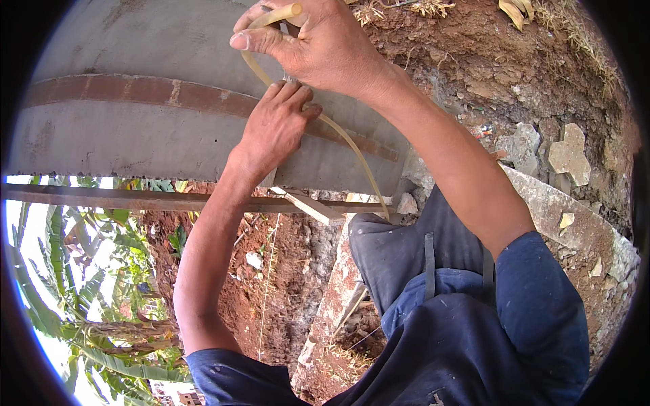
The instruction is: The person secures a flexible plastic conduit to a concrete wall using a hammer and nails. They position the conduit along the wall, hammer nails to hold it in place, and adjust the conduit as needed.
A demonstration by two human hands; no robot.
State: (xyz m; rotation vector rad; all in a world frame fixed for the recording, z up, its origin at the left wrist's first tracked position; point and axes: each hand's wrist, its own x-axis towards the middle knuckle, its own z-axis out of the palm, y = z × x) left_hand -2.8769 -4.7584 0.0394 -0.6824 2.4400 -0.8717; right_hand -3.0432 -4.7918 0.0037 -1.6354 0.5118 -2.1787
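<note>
A thin, yellowish see-through hose [355, 149] runs along a grey plastered wall [122, 139]. My right hand [332, 51] is closed around it near its raised open end, at the top of the view. Just below, my left hand [271, 128] has its fingers curled against the wall, with the hose passing into its grip and out beside the thumb. Its fingertips are partly hidden under my right hand. From there the hose bends down toward my dark-trousered knee. A reddish-brown band [142, 90] crosses the wall behind both hands.
A long wooden beam [128, 197] runs along the wall's lower edge, with a short pale wood piece [311, 206] against it. Reddish soil, broken concrete pieces [569, 152] and a concrete ledge [582, 220] lie to the right. Banana plants [61, 264] grow at lower left.
</note>
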